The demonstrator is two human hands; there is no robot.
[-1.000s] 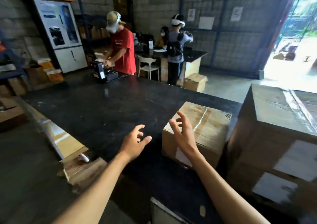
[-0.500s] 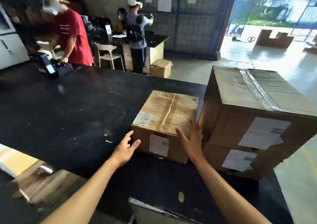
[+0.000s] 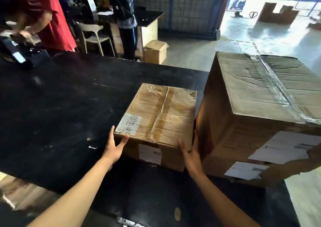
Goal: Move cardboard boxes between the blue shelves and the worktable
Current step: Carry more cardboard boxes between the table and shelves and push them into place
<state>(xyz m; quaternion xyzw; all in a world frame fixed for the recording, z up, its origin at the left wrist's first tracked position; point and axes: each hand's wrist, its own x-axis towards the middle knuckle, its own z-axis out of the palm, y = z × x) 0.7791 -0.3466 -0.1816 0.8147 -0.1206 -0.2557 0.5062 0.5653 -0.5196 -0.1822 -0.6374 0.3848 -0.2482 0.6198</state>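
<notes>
1. The small cardboard box (image 3: 156, 122) sits flat on the black worktable (image 3: 60, 105), near its right end, just beside a much larger box (image 3: 260, 113) on its right; the two look close to touching at the near corner.
2. Its long axis runs away from the person, tilted slightly rightward, with the taped top seam following that line. A white label faces the person on the near side.
3. It looks like stiff but worn card, creased, with peeling tape. I judge it moderately light and rigid enough for a two-handed side grip, low on opposite walls.
4. The left hand (image 3: 113, 147) is spread, its straight fingers against the box's near-left corner and its thumb on the front face.
5. The right hand (image 3: 190, 154) is also open, its fingers slid into the narrow gap between the two boxes, flat against the smaller one's right side.
6. Beyond the table stand people, a white chair (image 3: 94, 33) and another carton on the floor (image 3: 155, 51).
</notes>
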